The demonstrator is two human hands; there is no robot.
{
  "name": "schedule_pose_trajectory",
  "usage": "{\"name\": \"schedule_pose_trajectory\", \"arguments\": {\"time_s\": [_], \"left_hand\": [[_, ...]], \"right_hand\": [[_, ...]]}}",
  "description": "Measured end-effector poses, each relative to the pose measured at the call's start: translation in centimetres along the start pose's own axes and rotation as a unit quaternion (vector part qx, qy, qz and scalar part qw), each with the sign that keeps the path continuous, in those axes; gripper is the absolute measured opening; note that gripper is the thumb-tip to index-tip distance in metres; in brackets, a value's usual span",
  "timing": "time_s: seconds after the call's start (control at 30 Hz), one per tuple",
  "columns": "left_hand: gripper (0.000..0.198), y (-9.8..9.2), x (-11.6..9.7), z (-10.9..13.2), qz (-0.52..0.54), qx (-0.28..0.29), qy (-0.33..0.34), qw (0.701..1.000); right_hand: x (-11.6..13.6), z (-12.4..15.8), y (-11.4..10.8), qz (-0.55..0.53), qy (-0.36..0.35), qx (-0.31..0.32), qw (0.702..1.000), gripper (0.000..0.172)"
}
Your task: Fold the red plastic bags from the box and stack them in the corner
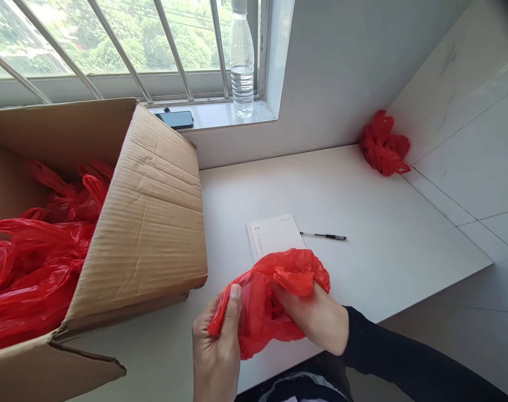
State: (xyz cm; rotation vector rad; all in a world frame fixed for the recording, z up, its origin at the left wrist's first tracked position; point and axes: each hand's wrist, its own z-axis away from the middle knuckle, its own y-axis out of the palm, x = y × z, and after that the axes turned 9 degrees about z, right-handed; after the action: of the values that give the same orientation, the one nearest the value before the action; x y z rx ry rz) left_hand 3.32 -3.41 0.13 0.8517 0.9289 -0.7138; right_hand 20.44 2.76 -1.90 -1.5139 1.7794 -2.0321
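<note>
A thin red plastic bag [258, 312] is held up over the front of the white table. My left hand [220, 335] pinches the bag's left edge between thumb and fingers. Through the bag's opening goes my right hand [316, 318], its fingers hidden inside the red plastic. Something small and dark shows within the bag near my right wrist, too covered to name. Just behind the bag lies an open notebook [277, 231] with handwriting, partly hidden by it. A black pen [331, 237] rests at the notebook's right side.
At the left stands an open cardboard box [153, 218] holding several red plastic bags [48, 251]. Another red bag [386, 145] sits crumpled in the table's far right corner. On the windowsill are a phone [176, 119] and a water bottle [242, 72]. The white table [388, 240] meets tiled wall at right.
</note>
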Motion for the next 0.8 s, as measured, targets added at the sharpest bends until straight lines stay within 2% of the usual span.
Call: {"name": "schedule_pose_trajectory", "arguments": {"time_s": [0.1, 0.17, 0.27, 0.37, 0.5, 0.7, 0.8], "left_hand": [[0.03, -0.1, -0.1, 0.0, 0.0, -0.006, 0.0, 1.0], [0.029, 0.0, -0.1, 0.0, 0.002, -0.004, -0.001, 1.0], [0.027, 0.4, -0.3, 0.1, 0.009, -0.001, 0.0, 1.0], [0.029, 1.0, -0.6, 0.4, 0.007, 0.006, 0.001, 1.0], [0.031, 1.5, -0.8, 0.5, 0.006, 0.029, -0.008, 1.0], [0.028, 0.4, -0.3, 0.0, 0.02, 0.042, -0.022, 0.999], [0.028, 0.0, 0.0, -0.3, 0.011, 0.04, -0.026, 0.999]], "right_hand": [[-1.3, 1.2, 0.0, 0.053, -0.04, -0.011, 0.998, 0.036], [-1.4, 1.6, -0.3, 0.132, -0.016, 0.0, 0.991, 0.035], [-0.5, 1.4, -0.5, 0.224, 0.02, 0.012, 0.974, 0.024], [0.4, 0.3, 0.3, 0.273, 0.034, 0.005, 0.961, 0.027], [-0.1, -0.8, 1.8, 0.22, 0.07, -0.016, 0.973, 0.033], [-1.6, -0.4, 1.6, 0.159, 0.028, -0.022, 0.987, 0.023], [-1.3, -0.4, 1.2, 0.056, 0.003, -0.004, 0.998, 0.019]]}}
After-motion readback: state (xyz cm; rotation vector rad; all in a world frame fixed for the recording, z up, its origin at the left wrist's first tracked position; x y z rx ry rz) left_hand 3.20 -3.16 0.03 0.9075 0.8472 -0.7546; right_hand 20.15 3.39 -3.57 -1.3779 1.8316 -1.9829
